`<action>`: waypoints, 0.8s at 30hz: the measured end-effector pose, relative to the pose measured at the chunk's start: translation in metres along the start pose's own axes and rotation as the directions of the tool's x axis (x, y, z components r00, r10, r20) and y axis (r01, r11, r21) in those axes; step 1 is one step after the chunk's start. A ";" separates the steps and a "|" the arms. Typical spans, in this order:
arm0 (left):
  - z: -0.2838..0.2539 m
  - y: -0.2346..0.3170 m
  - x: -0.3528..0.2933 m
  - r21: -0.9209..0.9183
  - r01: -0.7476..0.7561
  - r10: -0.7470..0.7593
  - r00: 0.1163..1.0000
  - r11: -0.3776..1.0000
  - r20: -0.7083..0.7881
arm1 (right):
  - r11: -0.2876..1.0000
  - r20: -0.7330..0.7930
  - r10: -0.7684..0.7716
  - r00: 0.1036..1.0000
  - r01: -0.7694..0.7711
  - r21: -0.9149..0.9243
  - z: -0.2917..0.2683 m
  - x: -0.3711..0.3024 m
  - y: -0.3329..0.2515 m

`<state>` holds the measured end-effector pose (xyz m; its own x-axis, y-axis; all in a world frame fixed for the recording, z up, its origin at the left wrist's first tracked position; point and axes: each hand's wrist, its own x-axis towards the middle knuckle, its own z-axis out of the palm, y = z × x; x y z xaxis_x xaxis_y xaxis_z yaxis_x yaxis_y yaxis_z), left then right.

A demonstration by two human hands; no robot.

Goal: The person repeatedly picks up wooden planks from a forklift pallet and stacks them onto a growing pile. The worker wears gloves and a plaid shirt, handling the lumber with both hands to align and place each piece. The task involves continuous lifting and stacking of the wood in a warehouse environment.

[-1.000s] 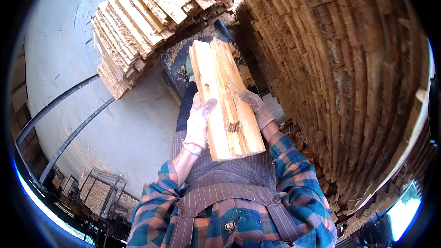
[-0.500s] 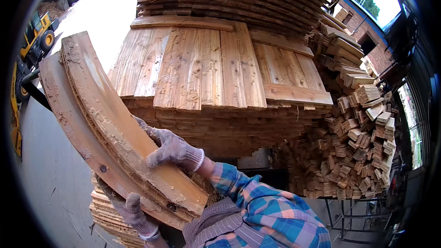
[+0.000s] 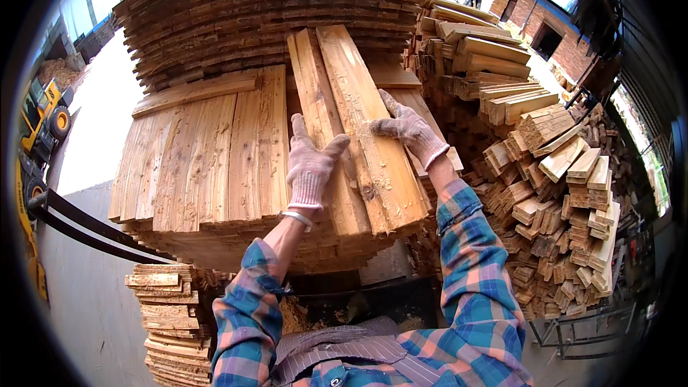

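Two wooden boards lie side by side on top of a wide stack of planks, pointing away from me. Sawdust clings to the right-hand one. My left hand, in a knit glove, grips the left board's outer edge, its thumb across the top face. On the outer edge of the right board, my gloved right hand has its thumb over the top and its other fingers along the side. The fingers' undersides are hidden.
Behind rises a tall pile of layered boards. A jumbled heap of short wood pieces fills the right side. At lower left stands a smaller board stack, near a dark curved bar. A yellow loader is parked far left.
Both hands have carried the boards from the lower left onto the plank stack and laid them down pointing away. My view has shifted left.
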<state>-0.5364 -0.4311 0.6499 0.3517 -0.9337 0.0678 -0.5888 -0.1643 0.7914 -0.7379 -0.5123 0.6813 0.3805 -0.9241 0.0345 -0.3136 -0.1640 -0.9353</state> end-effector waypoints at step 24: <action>0.040 -0.048 0.090 -0.138 0.038 -0.028 0.997 0.990 0.076 | 0.720 -0.213 0.173 0.962 -0.271 -0.639 -0.087 0.070 0.078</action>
<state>-0.5055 -0.5196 0.5936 0.3118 -0.9502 -0.0009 -0.4687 -0.1546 0.8697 -0.8115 -0.6195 0.6411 0.1268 -0.9905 -0.0537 -0.8850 -0.0885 -0.4572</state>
